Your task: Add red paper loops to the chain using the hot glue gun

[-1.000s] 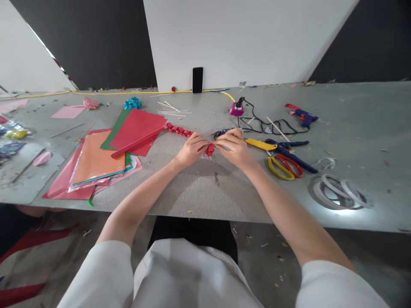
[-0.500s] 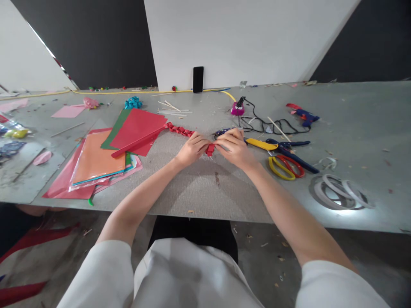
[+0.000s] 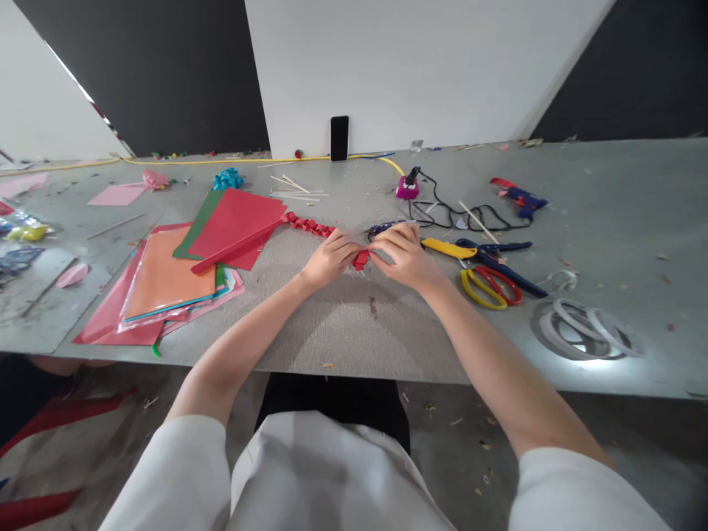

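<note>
Centrally in the frame, a folded red paper chain [image 3: 362, 258] is pinched at its near end between the left hand [image 3: 330, 258] and the right hand [image 3: 405, 257], each grip closed on it just above the desk [image 3: 343, 324]. From there the chain is trailed up-left to the red paper sheets [image 3: 232, 221]. Yellow and red scissors [image 3: 490, 286] are seen just right of the right hand.

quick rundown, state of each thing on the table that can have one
red paper chain: folded in zigzags, its near end pinched between both hands
left hand: closed on the chain's end
right hand: closed on the chain's end
scissors: lying flat, blades shut
phone: upright against the white board, screen dark
paper sheets: stacked flat, fanned out
tape rolls: lying flat, overlapping
</note>
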A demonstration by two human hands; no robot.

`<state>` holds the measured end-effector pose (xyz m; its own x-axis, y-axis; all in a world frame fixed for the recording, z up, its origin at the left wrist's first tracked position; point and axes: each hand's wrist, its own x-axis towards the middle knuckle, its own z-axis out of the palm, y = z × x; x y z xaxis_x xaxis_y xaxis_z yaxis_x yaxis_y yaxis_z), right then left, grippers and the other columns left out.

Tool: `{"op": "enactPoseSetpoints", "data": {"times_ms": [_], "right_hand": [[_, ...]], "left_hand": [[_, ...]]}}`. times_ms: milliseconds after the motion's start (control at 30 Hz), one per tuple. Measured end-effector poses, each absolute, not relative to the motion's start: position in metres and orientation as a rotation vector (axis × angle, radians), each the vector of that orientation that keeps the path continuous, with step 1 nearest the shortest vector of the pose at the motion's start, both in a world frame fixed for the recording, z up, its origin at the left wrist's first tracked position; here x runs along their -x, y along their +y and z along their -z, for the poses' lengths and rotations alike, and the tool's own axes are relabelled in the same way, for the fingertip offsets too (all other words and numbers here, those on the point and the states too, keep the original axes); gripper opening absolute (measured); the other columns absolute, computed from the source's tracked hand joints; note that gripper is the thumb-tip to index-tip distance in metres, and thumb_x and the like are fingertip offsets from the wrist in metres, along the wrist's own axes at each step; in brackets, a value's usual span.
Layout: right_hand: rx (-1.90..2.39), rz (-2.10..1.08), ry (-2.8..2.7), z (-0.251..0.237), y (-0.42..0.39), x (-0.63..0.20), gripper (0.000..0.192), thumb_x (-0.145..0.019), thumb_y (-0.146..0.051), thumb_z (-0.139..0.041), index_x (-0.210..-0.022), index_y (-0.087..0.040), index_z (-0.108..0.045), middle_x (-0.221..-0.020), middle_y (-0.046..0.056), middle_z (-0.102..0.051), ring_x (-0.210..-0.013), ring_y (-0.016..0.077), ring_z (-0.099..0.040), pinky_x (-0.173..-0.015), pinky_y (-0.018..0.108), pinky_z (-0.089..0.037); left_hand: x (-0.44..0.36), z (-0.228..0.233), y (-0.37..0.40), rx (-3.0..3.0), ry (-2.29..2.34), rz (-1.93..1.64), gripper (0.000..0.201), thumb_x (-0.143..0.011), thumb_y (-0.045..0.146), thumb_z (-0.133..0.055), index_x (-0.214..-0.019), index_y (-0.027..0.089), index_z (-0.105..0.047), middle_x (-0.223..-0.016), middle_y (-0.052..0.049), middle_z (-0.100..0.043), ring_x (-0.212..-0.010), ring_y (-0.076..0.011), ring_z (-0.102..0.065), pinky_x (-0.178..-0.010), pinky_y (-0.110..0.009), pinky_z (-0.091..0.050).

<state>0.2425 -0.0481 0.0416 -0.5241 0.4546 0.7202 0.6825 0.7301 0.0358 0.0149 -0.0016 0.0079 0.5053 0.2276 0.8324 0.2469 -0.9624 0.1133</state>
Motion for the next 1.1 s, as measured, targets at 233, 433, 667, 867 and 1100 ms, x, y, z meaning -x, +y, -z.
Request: {"op": "enactPoseSetpoints", "data": {"times_ms": [233,433,667,867,1100], "right_hand": [[0.849,0.356,-2.205,-0.0415,-0.0492,-0.2380,0.011,-0.103,-0.026,-0.061,-0.099,-0.024,-0.071,-0.097,0.005,-0.075,-0.101,0.0248,-0.059,-0.093,0.043,-0.040],[0.873,0.341,-2.219,-0.0411,-0.0484,-0.2376,0.012,-0.104,-0.026,-0.059,-0.104,-0.026,-0.071,-0.100,0.005,-0.075,-0.102,0.0260,-0.059,-0.094,0.045,-0.040],[0.878,0.377,-2.233,-0.0393,-0.0465,-0.2420,0.011,-0.103,-0.025,-0.060,-0.104,-0.025,-0.071,-0.101,0.006,-0.075,-0.101,0.0253,-0.059,-0.093,0.044,-0.039],[0.875,0.405,-2.206,-0.0397,-0.0485,-0.2409,0.010,-0.103,-0.031,-0.062,-0.102,-0.024,-0.070,-0.101,0.006,-0.075,-0.100,0.0249,-0.058,-0.091,0.043,-0.037],[0.874,0.378,-2.220,-0.0420,-0.0504,-0.2377,0.015,-0.106,-0.029,-0.057,-0.103,-0.025,-0.071,-0.101,0.006,-0.075,-0.102,0.0253,-0.058,-0.093,0.044,-0.037]], "left_hand": [[-0.0142,-0.0073,-0.0016,2.672,-0.427,1.521,0.025,-0.108,0.029,-0.051,-0.104,0.016,-0.072,-0.094,-0.011,-0.074,-0.092,-0.0206,-0.061,-0.086,-0.039,-0.054],[-0.0136,-0.0089,-0.0039,2.711,-0.509,1.484,0.028,-0.108,0.031,-0.049,-0.102,0.016,-0.072,-0.096,-0.011,-0.074,-0.094,-0.0208,-0.063,-0.088,-0.041,-0.055],[-0.0141,-0.0096,-0.0035,2.722,-0.534,1.457,0.027,-0.108,0.029,-0.049,-0.104,0.015,-0.072,-0.099,-0.013,-0.075,-0.100,-0.0214,-0.064,-0.093,-0.042,-0.054],[-0.0137,-0.0103,-0.0030,2.728,-0.498,1.429,0.027,-0.108,0.028,-0.049,-0.105,0.015,-0.072,-0.098,-0.012,-0.074,-0.096,-0.0208,-0.062,-0.092,-0.041,-0.054],[-0.0143,-0.0093,-0.0032,2.697,-0.501,1.500,0.028,-0.109,0.029,-0.048,-0.106,0.016,-0.073,-0.096,-0.012,-0.076,-0.097,-0.0210,-0.063,-0.090,-0.040,-0.054]]}}
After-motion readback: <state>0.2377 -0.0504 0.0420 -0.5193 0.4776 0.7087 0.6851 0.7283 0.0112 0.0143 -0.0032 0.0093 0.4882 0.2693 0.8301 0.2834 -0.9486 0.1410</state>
